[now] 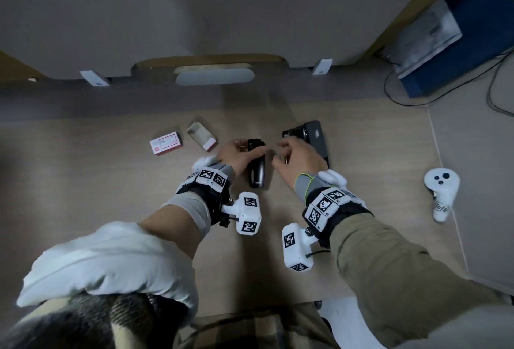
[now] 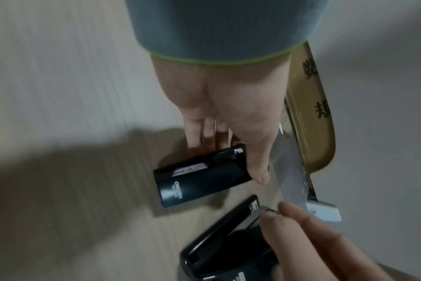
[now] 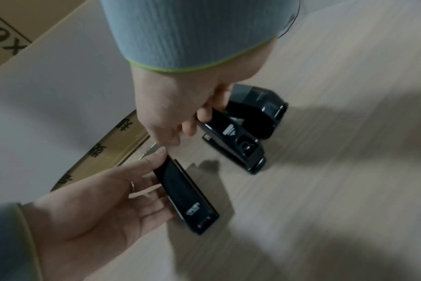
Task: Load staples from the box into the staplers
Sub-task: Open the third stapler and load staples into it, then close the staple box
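Both hands work close: left hand point(image 1: 238, 154) grips the slim black plastic stapler point(image 1: 256, 165); right hand point(image 1: 299, 158) pinches the bulkier black stapler point(image 3: 238, 140). Steady each body before opening.

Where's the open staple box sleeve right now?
In the head view the open sleeve lies on the table, left of the left hand, just right of the red-and-white staple box.

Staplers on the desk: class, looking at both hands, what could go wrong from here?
1. The left hand holds the smaller stapler only with its fingertips along the sides; that light grip might let it slide on the smooth desk.
2. The right hand has its fingers at the opened stapler, where a closing top could pinch them.
3. The opened staple box lies behind the left hand and could be knocked.
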A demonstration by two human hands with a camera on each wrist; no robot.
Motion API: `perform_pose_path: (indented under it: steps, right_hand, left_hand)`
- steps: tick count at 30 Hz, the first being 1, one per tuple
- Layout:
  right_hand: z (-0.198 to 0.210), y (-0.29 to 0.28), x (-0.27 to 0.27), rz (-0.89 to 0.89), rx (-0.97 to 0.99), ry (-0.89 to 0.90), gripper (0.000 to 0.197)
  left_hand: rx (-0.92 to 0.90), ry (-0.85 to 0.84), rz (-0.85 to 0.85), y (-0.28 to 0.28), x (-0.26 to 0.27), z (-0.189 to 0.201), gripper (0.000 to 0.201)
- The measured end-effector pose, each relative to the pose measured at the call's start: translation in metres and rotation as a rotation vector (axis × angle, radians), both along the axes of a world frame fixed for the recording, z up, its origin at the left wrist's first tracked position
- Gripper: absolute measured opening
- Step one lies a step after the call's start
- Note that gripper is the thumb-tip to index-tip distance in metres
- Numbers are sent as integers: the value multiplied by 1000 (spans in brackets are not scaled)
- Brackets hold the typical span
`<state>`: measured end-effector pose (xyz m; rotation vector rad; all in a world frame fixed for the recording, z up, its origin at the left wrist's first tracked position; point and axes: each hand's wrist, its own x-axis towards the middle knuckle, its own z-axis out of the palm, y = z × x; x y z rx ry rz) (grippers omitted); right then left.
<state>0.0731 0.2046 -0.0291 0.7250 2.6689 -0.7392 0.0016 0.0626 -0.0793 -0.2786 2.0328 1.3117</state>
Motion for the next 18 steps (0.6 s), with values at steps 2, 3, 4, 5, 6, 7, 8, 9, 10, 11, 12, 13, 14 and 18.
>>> perform_pose_path:
  steps: [2, 3, 4, 5, 6, 7, 8, 9, 10, 11, 12, 13, 14, 18]
  right_hand:
    - [-1, 15, 2, 10, 96, 62, 32]
    - [0, 20, 2, 3, 110, 91, 30]
    - [1, 25, 2, -16, 113, 119, 30]
    - [2, 35, 0, -43, 124, 139, 34]
    - [1, 42, -2, -65, 152, 138, 42]
    - [-1, 47, -4, -90, 172, 109, 52]
    - [-2, 54, -6, -123, 149, 55, 64]
    - [-4, 56, -7, -164, 79, -16, 72]
    - [-7, 57, -8, -211, -14, -94, 77]
    - [-10, 59, -8, -255, -106, -165, 79]
    - [-12, 59, -7, -286, -166, -215, 80]
    - [-15, 58, -6, -303, -193, -243, 80]
    - [-17, 58, -6, -299, -194, -259, 79]
    - [-19, 59, -10, -236, -186, -309, 81]
  left_hand:
    - [-15, 1, 21, 16, -3, -5, 42]
    - [-23, 3, 43, 20, -3, -5, 42]
    - [-35, 8, 57, 25, -4, -7, 41]
    - [-57, 13, 52, 34, -5, -8, 42]
    - [-80, 15, 37, 39, -5, -9, 42]
    - [-99, 15, 25, 42, -5, -8, 44]
    - [-114, 14, 18, 47, -5, -9, 49]
    - [-128, 14, 16, 49, -5, -8, 55]
    - [-148, 12, 4, 50, -4, -8, 60]
    - [-179, 8, -26, 53, -3, -6, 62]
    - [-199, -2, -51, 55, -3, -4, 58]
    - [-192, -14, -59, 54, -3, -4, 50]
    - [-157, -38, -37, 54, -4, -5, 40]
    - [-79, -117, -1, 55, -1, -10, 24]
